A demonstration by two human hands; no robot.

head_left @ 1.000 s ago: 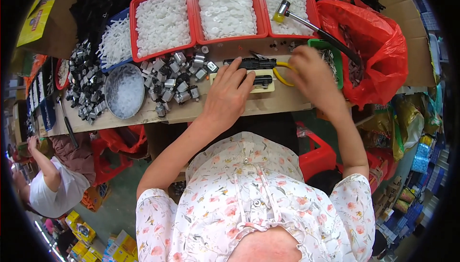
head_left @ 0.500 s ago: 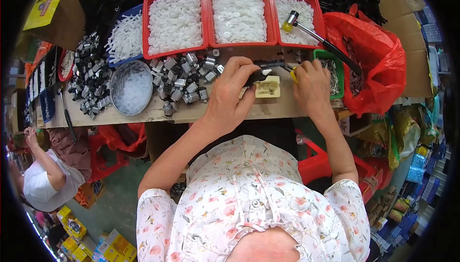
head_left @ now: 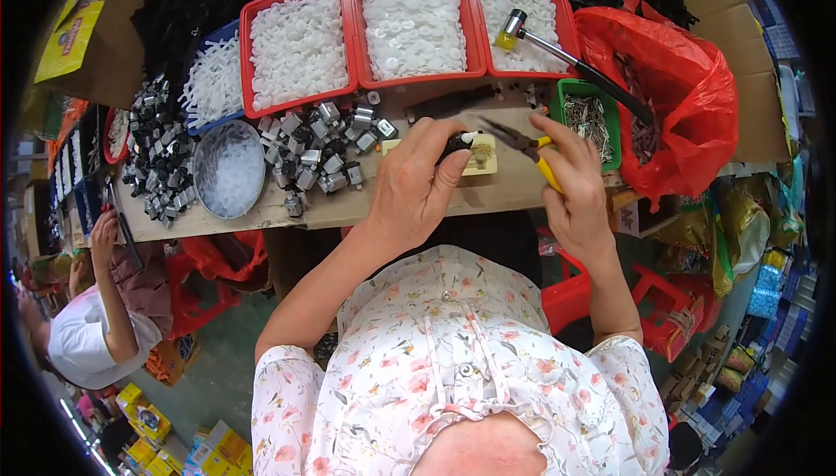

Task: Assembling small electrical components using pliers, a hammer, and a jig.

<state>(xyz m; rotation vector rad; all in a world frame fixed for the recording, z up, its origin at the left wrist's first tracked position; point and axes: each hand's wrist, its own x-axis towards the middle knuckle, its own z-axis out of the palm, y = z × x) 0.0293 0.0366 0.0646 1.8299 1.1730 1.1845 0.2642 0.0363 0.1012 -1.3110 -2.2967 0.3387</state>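
My left hand [head_left: 416, 182] grips a small black part with a white tip [head_left: 460, 141] and holds it against a cream-coloured block [head_left: 482, 155] on the wooden bench [head_left: 348, 206]. My right hand [head_left: 575, 189] holds pliers with yellow handles [head_left: 535, 155]; their dark jaws [head_left: 498, 130] point left toward the block. A heap of small black-and-silver parts [head_left: 322, 154] lies just left of my left hand.
Three red trays of white pieces [head_left: 409, 23] line the back, a hammer [head_left: 566, 58] resting across the right one. A green tray of metal pins [head_left: 589, 119], a red bag [head_left: 679, 101], a round dish of white bits [head_left: 229, 168]. Another person [head_left: 96, 319] sits lower left.
My left hand has closed on the black part at the block. My right hand drew back toward me with the yellow-handled pliers in it.
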